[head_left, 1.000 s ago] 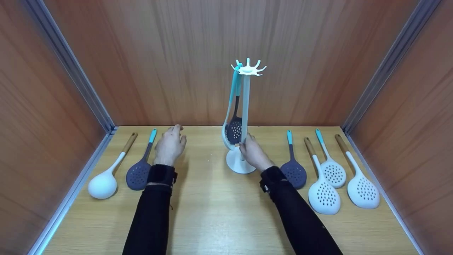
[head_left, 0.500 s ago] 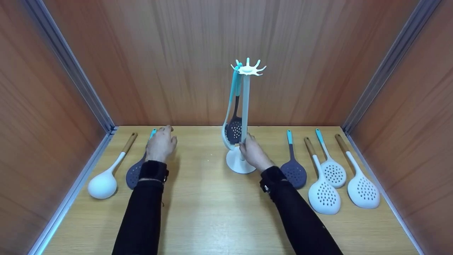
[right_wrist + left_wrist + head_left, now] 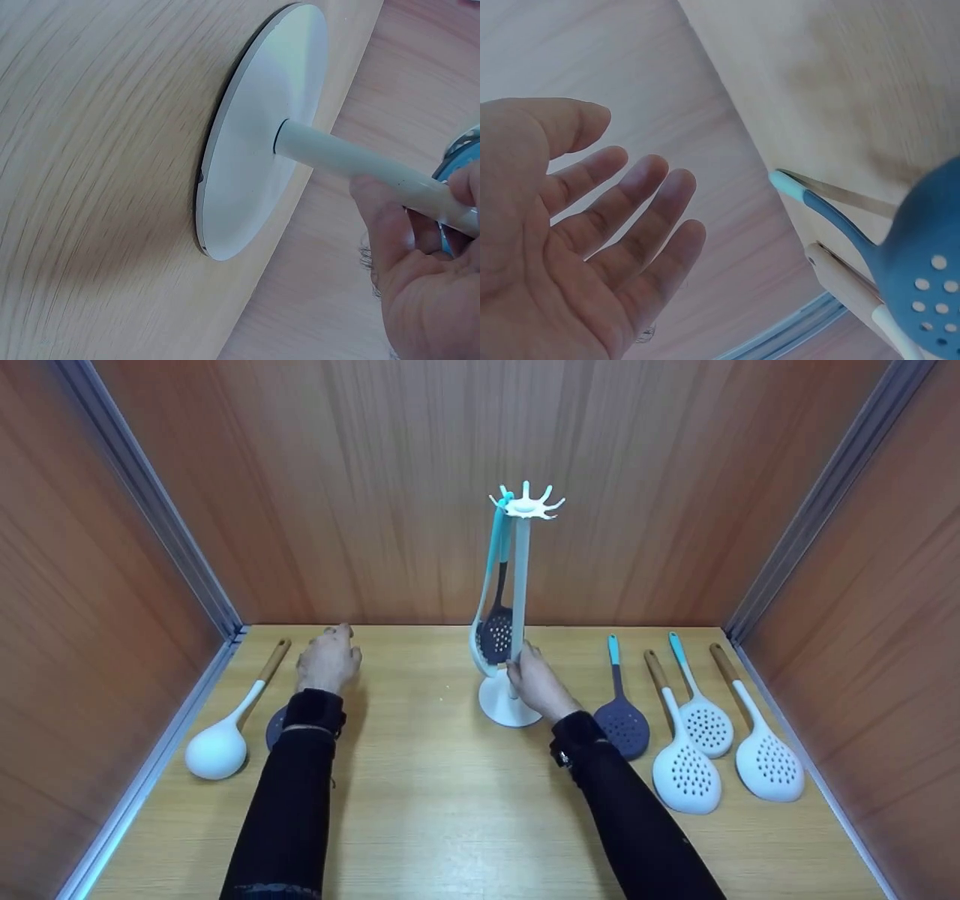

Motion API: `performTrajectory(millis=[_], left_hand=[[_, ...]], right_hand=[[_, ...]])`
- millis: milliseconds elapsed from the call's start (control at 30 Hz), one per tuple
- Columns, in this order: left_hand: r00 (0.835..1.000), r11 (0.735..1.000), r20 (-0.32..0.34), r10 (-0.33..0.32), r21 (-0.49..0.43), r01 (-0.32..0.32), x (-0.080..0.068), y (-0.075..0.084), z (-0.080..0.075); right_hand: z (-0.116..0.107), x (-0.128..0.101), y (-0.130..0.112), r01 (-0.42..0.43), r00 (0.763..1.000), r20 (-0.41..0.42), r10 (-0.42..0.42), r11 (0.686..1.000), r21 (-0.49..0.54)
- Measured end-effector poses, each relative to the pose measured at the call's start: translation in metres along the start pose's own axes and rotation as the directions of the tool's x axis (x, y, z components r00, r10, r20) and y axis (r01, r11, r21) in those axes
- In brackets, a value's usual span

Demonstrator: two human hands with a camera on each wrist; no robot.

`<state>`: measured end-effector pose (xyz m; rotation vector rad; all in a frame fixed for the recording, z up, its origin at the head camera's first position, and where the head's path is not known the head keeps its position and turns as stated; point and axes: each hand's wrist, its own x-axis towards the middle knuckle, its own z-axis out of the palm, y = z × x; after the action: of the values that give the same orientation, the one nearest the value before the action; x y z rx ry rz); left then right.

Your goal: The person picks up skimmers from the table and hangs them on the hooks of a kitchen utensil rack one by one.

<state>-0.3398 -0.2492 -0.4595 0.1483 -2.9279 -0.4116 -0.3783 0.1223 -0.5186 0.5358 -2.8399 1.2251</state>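
Hovering near the turquoise handle end (image 3: 786,183) of the dark perforated turner (image 3: 922,232), the left hand (image 3: 328,660) has an empty grip, its fingers relaxed and parted. That turner lies on the worktop (image 3: 435,802), just right of the white ladle (image 3: 217,749). It looks light and fairly stiff, perhaps slick; the handle end seems the best place to take hold. The right hand (image 3: 541,684) has its grip closed low round the white rack (image 3: 521,592), which 2 hanging utensils (image 3: 496,637) probably load on 1 side.
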Motion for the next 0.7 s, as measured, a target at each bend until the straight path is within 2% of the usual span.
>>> performTrajectory(millis=[167, 400, 700], left_hand=[[1.000, 0.999, 0.028, -0.006, 0.044, 0.004, 0.002, -0.008, 0.001], [0.995, 0.992, 0.088, -0.051, 0.116, 0.041, 0.005, -0.021, 0.001], [0.991, 0.984, 0.082, -0.105, 0.151, 0.092, 0.004, -0.033, 0.004]], right_hand=[[0.000, 0.001, -0.001, -0.043, 0.999, 0.023, 0.043, 0.999, 0.001], [-0.001, 0.001, -0.003, -0.045, 0.999, 0.026, 0.045, 0.999, -0.001], [0.000, 0.001, -0.001, -0.022, 1.000, 0.016, 0.022, 1.000, 0.001]])
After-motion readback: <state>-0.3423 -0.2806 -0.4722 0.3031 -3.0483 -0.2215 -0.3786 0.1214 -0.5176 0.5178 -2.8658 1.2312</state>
